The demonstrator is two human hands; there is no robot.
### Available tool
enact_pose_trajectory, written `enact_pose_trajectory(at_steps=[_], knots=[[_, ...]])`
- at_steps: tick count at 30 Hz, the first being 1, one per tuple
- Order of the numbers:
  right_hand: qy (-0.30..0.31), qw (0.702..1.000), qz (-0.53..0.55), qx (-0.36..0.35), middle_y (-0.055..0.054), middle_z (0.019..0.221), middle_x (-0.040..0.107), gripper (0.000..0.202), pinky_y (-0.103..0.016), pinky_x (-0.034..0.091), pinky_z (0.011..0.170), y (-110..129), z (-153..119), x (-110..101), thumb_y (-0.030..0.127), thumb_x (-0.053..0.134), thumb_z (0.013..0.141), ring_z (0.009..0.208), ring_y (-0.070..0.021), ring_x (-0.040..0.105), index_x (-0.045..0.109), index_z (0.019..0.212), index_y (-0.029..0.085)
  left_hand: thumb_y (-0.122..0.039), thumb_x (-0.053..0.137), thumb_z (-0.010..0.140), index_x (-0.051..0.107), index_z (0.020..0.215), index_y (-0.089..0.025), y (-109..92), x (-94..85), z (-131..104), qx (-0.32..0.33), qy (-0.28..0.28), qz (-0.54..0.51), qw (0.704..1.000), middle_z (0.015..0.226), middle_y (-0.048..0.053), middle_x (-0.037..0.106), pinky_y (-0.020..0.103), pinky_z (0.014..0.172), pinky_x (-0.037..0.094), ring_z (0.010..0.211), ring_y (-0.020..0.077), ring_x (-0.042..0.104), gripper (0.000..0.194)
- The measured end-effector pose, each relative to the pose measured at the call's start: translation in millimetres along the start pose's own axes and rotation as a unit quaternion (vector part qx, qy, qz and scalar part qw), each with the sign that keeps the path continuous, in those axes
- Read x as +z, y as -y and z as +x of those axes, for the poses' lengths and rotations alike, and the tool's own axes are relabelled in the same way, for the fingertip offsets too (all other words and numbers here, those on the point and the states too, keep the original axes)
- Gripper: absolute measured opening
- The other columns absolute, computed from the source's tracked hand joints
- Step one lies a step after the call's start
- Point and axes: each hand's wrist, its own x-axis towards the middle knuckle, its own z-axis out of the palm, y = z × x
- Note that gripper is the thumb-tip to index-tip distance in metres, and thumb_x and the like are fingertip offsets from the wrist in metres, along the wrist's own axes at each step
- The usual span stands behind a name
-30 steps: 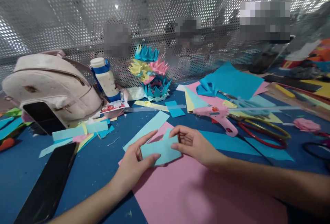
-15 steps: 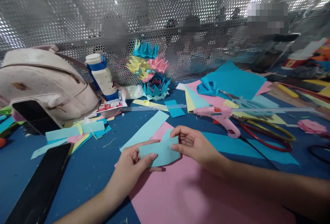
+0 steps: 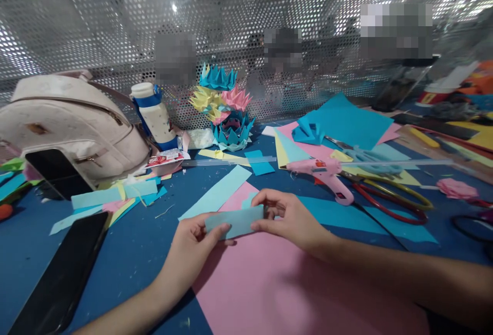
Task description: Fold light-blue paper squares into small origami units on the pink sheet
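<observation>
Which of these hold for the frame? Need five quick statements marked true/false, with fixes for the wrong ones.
1. The left hand and right hand hold the same piece of light blue paper. True.
2. The pink glue gun is in the right hand. False: the glue gun lies on the table, beyond the right hand.
3. The large sheet beneath the hands is yellow. False: the sheet is pink.
4. The bottle stands to the right of the backpack. True.
5. The spiky paper pieces are all blue. False: yellow and pink ones show too.
</observation>
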Motion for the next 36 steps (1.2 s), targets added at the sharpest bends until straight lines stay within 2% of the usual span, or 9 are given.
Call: enact_pose_trajectory(at_steps=[3, 10, 18, 25, 31, 36], knots=[[-0.014, 1.000, -0.013, 0.008, 0.004, 0.063, 0.054, 0.022, -0.021, 0.032, 0.047, -1.4, 1.2, -1.6, 0.026, 0.080, 0.063, 0.050, -0.0063, 0.040, 0.062, 0.073, 0.016, -0.031, 0.070, 0.077, 0.077, 0.090, -0.016, 0.8, -0.2, -0.2, 0.014, -0.012, 0.010, 1.000, 0.081, 0.004, 0.075, 0.033, 0.074, 0.061, 0.071, 0.0182, 0.070, 0.021], [-0.043, 0.998, 0.037, -0.025, 0.000, 0.067, 0.060, 0.021, -0.024, 0.043, 0.056, -3.4, 3.4, -2.7, 0.031, 0.079, 0.065, 0.060, -0.0111, 0.053, 0.066, 0.071, 0.015, -0.033, 0.070, 0.077, 0.076, 0.087, -0.015, -3.4, -1.2, -1.7, 0.028, -0.020, 0.027, 0.999, 0.080, 0.004, 0.075, 0.032, 0.070, 0.060, 0.065, 0.0196, 0.072, 0.021], [-0.057, 0.994, 0.078, -0.058, 0.000, 0.071, 0.057, 0.030, -0.024, 0.048, 0.059, -3.2, 1.6, -2.2, 0.039, 0.078, 0.068, 0.065, -0.0128, 0.055, 0.061, 0.078, 0.016, -0.040, 0.067, 0.080, 0.072, 0.075, -0.013, -12.7, 0.0, -2.2, 0.031, -0.039, -0.037, 0.998, 0.068, 0.000, 0.063, 0.029, 0.067, 0.061, 0.066, 0.0187, 0.071, 0.028], [0.007, 0.996, 0.061, -0.063, 0.000, 0.076, 0.062, 0.028, -0.022, 0.048, 0.057, -3.4, 2.5, -2.3, 0.032, 0.079, 0.068, 0.066, -0.0122, 0.057, 0.061, 0.081, 0.016, -0.038, 0.066, 0.083, 0.074, 0.081, -0.014, -9.6, -1.8, -2.2, 0.033, -0.027, -0.041, 0.998, 0.073, 0.000, 0.065, 0.025, 0.067, 0.060, 0.070, 0.0179, 0.071, 0.025], [-0.009, 0.998, 0.044, -0.037, 0.001, 0.066, 0.060, 0.030, -0.024, 0.049, 0.057, -4.6, 3.6, -3.3, 0.036, 0.081, 0.065, 0.059, -0.0125, 0.058, 0.063, 0.077, 0.014, -0.037, 0.065, 0.083, 0.074, 0.078, -0.013, -9.8, -2.0, -1.9, 0.045, -0.022, -0.040, 0.998, 0.073, 0.001, 0.065, 0.033, 0.071, 0.062, 0.069, 0.0177, 0.068, 0.026], [-0.013, 0.998, 0.042, -0.035, 0.001, 0.065, 0.060, 0.031, -0.026, 0.050, 0.059, -2.6, 3.4, -3.0, 0.038, 0.081, 0.064, 0.059, -0.0128, 0.059, 0.064, 0.075, 0.015, -0.036, 0.065, 0.083, 0.072, 0.078, -0.012, -12.7, 0.1, -2.7, 0.043, -0.022, -0.043, 0.998, 0.073, 0.001, 0.064, 0.033, 0.071, 0.063, 0.069, 0.0167, 0.067, 0.026]])
